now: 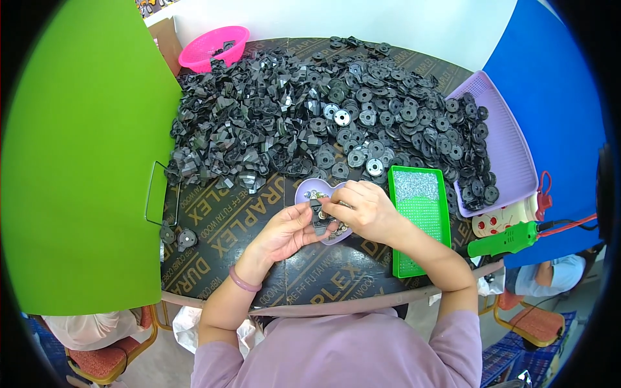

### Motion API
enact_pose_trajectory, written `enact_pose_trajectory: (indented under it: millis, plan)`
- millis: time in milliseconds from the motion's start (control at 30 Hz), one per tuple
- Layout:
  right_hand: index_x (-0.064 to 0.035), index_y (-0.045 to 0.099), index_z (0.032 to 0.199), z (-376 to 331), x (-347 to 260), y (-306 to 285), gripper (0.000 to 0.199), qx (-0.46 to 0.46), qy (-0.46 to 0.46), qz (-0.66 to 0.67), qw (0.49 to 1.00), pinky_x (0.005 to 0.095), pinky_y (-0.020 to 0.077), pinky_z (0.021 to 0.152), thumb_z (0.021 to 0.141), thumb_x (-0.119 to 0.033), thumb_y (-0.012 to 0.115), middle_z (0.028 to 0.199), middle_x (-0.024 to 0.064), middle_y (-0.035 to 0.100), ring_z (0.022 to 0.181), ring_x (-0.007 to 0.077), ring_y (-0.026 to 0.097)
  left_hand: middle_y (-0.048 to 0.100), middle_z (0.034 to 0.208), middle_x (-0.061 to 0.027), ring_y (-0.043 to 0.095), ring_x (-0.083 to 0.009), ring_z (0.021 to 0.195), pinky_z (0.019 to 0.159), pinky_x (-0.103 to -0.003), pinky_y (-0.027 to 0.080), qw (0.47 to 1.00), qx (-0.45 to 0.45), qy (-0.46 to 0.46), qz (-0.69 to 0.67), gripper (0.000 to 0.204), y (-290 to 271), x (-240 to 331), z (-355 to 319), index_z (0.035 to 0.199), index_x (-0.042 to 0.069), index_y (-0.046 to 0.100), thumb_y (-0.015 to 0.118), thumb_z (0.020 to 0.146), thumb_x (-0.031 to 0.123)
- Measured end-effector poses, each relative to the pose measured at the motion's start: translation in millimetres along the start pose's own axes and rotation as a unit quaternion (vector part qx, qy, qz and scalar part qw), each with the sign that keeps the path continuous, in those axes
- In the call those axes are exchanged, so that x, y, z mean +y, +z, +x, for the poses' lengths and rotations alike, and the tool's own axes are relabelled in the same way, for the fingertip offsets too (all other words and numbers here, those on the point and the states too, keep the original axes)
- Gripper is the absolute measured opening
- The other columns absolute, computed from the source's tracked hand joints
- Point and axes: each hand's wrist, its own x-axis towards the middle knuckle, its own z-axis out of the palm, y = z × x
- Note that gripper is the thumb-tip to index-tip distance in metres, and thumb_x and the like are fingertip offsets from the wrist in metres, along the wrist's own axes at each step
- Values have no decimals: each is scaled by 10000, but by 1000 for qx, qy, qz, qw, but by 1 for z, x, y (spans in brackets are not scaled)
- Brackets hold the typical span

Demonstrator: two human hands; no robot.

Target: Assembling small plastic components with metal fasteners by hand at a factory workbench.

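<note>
Head: L fingers (297, 216) grip blk part (317, 217), R fingers (341, 212) unclear; printed tabletop (210, 255), grn partition (84, 155).

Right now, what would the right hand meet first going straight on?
Most likely the black part held in the left hand: the right hand points leftward, its fingertips at or just over that part; depth is unclear.

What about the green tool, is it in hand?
No, the green tool sits right of the green tray while the left hand and right hand meet at a black part.
</note>
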Motion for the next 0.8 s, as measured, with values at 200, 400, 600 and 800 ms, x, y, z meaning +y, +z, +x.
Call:
enact_pose_trajectory:
  millis: [200,400,600,800]
  plan:
    - [-71,625,885,5,-2,-14,172,0,78,112,991,287,433,621,716,-42,633,817,25,541,730,179,542,522,1197,-166,576,-306,1055,916,-398,492,1000,14,11,9,419,3,1,-1,1275,-17,396,493,928,198]
    - [-42,442,1069,4,12,-33,390,22,327,673,663,260,425,718,711,46,573,970,32,435,904,121,436,497,1236,-174,555,-302,1095,941,-393,477,1000,-13,12,-14,410,1,2,-2,1283,-4,391,486,933,186]
    - [4,508,1067,-1,10,-29,372,54,392,648,651,229,505,604,739,92,661,975,70,562,809,109,559,497,1228,-179,565,-293,1080,923,-366,497,999,-17,17,-25,440,0,1,-2,1289,-1,391,496,924,221]
    - [16,567,1087,3,3,-29,308,78,400,569,715,200,479,615,790,55,636,929,61,625,735,75,575,509,1201,-169,578,-284,1055,885,-357,528,999,-7,21,-46,442,-3,1,-1,1286,-4,403,492,924,235]
